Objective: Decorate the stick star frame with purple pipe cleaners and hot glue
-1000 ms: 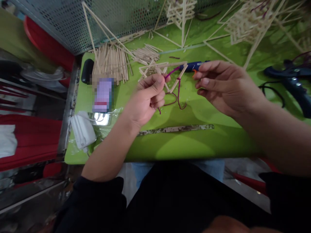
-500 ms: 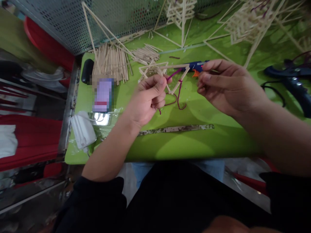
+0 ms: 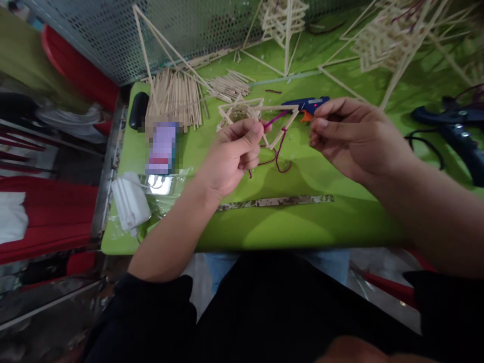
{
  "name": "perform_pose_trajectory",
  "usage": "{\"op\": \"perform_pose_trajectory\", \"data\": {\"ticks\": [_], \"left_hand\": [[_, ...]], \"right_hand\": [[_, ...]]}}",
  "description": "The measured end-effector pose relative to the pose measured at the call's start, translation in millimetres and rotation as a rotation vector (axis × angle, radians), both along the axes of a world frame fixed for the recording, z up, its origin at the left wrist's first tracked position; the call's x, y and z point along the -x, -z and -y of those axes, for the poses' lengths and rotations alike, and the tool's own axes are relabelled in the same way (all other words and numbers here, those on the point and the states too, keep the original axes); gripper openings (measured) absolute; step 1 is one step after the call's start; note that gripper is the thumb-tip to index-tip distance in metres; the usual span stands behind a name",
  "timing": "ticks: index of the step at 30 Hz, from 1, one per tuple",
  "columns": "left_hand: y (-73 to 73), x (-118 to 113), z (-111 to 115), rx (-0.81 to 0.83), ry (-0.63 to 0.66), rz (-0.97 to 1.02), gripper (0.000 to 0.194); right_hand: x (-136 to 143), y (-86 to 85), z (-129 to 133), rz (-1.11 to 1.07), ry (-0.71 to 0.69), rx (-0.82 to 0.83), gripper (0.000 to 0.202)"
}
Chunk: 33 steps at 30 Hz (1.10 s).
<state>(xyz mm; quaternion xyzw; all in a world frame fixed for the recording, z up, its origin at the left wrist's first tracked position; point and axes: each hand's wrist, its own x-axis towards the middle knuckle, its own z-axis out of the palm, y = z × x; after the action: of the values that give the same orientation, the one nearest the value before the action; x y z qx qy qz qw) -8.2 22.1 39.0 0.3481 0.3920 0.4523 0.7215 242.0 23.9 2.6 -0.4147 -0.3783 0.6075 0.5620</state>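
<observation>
My left hand (image 3: 236,156) is closed, with a purple cord (image 3: 277,119) pinched between thumb and forefinger. The cord runs up to the right in front of a small frame of thin wooden sticks (image 3: 280,108). Another length of purple cord (image 3: 279,156) is tied round a lower stick of this frame and hangs in a loose curl over the table. Just right of the frame, my right hand (image 3: 351,133) has its thumb and fingertips pinched together; whatever is between them is too small to make out. A blue glue gun (image 3: 310,105) with an orange trigger lies behind its fingertips.
Bundled wooden sticks (image 3: 176,98) and a phone (image 3: 163,148) lie left on the green table (image 3: 302,227). A white power bank (image 3: 130,201) is near the left edge. A patterned strip (image 3: 280,201) lies in front. Larger stick structures (image 3: 285,22) stand behind; dark-handled cutters (image 3: 454,126) are right.
The view has shifted slightly, so the table things appear a little further right. Both hands keep their pinched grips and have barely moved; a little more of the glue gun shows.
</observation>
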Motion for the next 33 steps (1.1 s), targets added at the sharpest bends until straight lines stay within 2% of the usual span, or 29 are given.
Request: {"op": "perform_pose_trajectory", "data": {"ticks": [12,21,27,30,33], "left_hand": [[2.5,-1,0,-0.021,0.009,0.032,0.035],[4.0,0,0,-0.015,0.005,0.036,0.032],[1.6,0,1,-0.018,0.006,0.040,0.036],[1.3,2,0,-0.015,0.009,0.040,0.033],[2.0,5,-1,-0.014,-0.006,0.040,0.030]], "right_hand": [[0,2.1,2,0.113,-0.015,-0.024,0.018],[1,1.3,-3,0.113,0.037,-0.072,0.012],[2,3.4,-5,0.215,0.164,-0.064,0.018],[0,1.0,-11,0.164,0.236,-0.023,0.018],[-10,-5.8,-26,0.080,0.409,0.021,0.023]]}}
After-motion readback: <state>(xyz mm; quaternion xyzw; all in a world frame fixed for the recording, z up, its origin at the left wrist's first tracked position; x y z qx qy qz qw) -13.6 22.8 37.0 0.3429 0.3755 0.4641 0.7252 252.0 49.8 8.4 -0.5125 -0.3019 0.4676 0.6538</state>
